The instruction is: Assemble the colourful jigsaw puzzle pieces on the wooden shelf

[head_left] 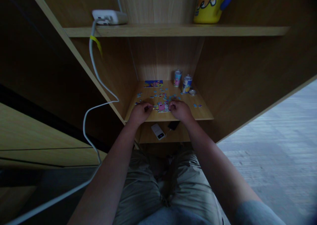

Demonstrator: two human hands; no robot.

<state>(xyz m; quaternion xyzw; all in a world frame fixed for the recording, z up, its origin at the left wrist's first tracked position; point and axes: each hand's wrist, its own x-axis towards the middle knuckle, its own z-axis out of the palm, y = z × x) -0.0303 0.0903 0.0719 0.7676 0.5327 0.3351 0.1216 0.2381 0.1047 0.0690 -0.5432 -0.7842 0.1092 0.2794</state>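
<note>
A partly joined jigsaw puzzle (161, 106) with pink and yellow cartoon figures lies near the front edge of the middle shelf. My left hand (141, 112) is at its left end, fingers pinched together; whatever is between them is too small to make out. At the right end, my right hand (180, 110) has its fingers curled down on the puzzle's edge, and I cannot see if they grip a piece. Loose puzzle pieces (162, 95) are scattered behind the joined part. A picture card (153, 83) with a blue background lies at the back left.
Two printed cans (177, 78) (187, 84) stand at the back right, a round lid (192, 92) beside them. Below lie a white power bank (158, 131) and a dark device (173, 125). Above are a white charger (110, 17) and a yellow mug (208, 7). A white cable (85, 126) hangs left.
</note>
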